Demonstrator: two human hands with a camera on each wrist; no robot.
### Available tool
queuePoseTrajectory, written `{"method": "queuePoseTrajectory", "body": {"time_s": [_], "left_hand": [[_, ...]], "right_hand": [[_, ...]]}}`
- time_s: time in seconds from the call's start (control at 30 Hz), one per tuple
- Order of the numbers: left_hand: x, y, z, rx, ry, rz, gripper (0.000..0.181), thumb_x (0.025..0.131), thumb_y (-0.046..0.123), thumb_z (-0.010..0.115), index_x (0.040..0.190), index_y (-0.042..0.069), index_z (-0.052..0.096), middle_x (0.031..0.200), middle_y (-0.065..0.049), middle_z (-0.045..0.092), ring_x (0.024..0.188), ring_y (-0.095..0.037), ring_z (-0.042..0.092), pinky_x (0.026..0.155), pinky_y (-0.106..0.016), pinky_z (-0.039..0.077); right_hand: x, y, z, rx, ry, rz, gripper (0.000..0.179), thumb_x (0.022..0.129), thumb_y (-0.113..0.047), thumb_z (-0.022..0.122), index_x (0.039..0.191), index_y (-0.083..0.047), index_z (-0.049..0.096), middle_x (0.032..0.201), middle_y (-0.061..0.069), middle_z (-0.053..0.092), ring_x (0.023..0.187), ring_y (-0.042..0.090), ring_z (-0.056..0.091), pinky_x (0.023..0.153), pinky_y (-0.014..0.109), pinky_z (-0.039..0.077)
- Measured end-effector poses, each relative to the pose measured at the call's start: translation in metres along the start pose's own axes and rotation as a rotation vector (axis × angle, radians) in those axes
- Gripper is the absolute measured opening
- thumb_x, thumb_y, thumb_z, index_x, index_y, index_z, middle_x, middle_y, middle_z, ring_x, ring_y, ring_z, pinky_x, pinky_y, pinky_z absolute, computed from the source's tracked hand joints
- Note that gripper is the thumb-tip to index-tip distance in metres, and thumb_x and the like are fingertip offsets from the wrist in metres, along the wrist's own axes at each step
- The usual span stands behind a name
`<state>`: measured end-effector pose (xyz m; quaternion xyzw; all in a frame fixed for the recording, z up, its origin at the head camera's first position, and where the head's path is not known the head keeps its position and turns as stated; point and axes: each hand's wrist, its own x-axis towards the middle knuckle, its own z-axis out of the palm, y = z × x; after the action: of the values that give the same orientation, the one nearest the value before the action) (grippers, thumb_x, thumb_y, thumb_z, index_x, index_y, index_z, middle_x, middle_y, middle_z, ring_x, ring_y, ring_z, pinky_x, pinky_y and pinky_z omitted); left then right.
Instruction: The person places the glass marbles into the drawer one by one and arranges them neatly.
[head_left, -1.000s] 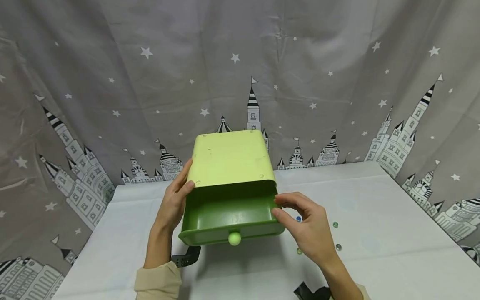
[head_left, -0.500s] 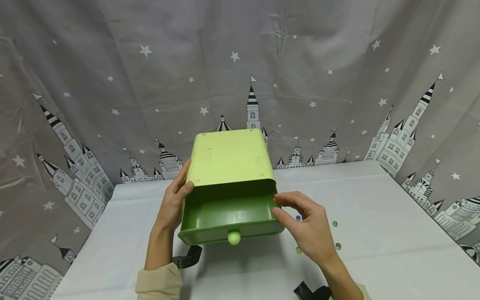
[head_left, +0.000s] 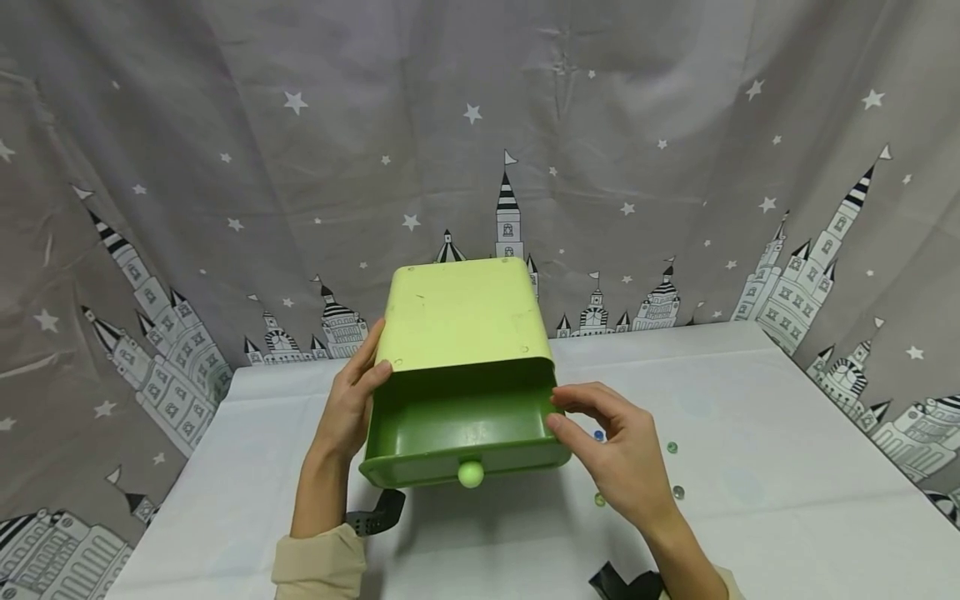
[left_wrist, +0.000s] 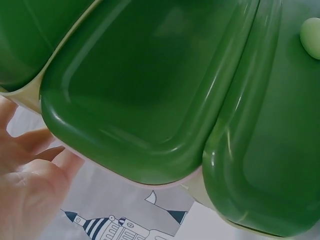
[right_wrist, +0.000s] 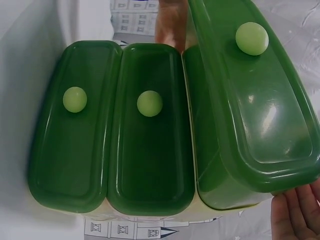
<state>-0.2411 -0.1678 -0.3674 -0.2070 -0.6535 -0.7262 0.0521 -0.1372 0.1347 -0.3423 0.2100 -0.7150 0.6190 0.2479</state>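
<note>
A small plastic drawer cabinet (head_left: 465, 312) with a yellow-green casing stands on the table. Its top green drawer (head_left: 461, 421) is pulled partway out, and no contents show in the visible part. Two closed drawers (right_wrist: 150, 165) with round light-green knobs appear in the right wrist view. My left hand (head_left: 348, 408) lies against the casing's left side, thumb at the front upper corner; in the left wrist view its fingers (left_wrist: 35, 142) touch the side. My right hand (head_left: 618, 446) holds the drawer's right edge between bent fingers and thumb. Its fingertips are partly hidden.
Several small glass beads or marbles lie right of the cabinet: a blue one (head_left: 598, 435), a green one (head_left: 672, 447), a grey one (head_left: 678, 492) and a yellow-green one (head_left: 599, 499). A white cloth (head_left: 780, 467) covers the table. Behind hangs a grey castle-patterned curtain (head_left: 337, 150).
</note>
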Motion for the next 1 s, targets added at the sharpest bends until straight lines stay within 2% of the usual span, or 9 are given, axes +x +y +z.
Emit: {"method": "queuePoseTrajectory", "body": {"time_s": [0.17, 0.37, 0.73, 1.0], "left_hand": [[0.000, 0.001, 0.000, -0.010, -0.008, 0.006, 0.063, 0.100, 0.007, 0.048, 0.157, 0.008, 0.021, 0.163, -0.006, 0.014, 0.149, -0.020, 0.010, 0.116, -0.029, 0.014], [0.000, 0.003, 0.001, -0.016, -0.014, 0.009, 0.063, 0.100, 0.005, 0.047, 0.157, 0.006, 0.021, 0.163, -0.007, 0.015, 0.149, -0.020, 0.011, 0.115, -0.028, 0.014], [0.002, 0.009, 0.001, 0.012, -0.044, 0.010, 0.065, 0.096, 0.003, 0.046, 0.156, 0.002, 0.022, 0.162, -0.011, 0.015, 0.147, -0.023, 0.011, 0.114, -0.027, 0.016], [0.003, 0.012, 0.002, 0.020, -0.046, 0.011, 0.065, 0.097, 0.004, 0.047, 0.156, 0.001, 0.022, 0.161, -0.011, 0.015, 0.147, -0.023, 0.013, 0.113, -0.025, 0.019]], "right_hand": [[0.001, 0.000, -0.003, 0.001, 0.011, -0.010, 0.021, 0.083, 0.010, 0.071, 0.104, 0.006, 0.071, 0.101, 0.016, 0.068, 0.097, 0.020, 0.065, 0.091, 0.026, 0.049], [0.004, 0.003, -0.015, -0.049, 0.053, 0.009, 0.021, 0.084, 0.009, 0.070, 0.104, 0.002, 0.072, 0.102, 0.013, 0.069, 0.096, 0.018, 0.066, 0.089, 0.024, 0.049], [0.008, 0.011, -0.039, -0.136, 0.108, 0.139, 0.020, 0.088, 0.003, 0.070, 0.108, 0.004, 0.070, 0.104, 0.014, 0.070, 0.096, 0.013, 0.067, 0.084, 0.023, 0.051], [0.011, 0.018, -0.056, -0.193, 0.102, 0.194, 0.022, 0.092, -0.005, 0.068, 0.112, 0.005, 0.069, 0.107, 0.010, 0.069, 0.096, 0.009, 0.066, 0.082, 0.020, 0.051]]}}
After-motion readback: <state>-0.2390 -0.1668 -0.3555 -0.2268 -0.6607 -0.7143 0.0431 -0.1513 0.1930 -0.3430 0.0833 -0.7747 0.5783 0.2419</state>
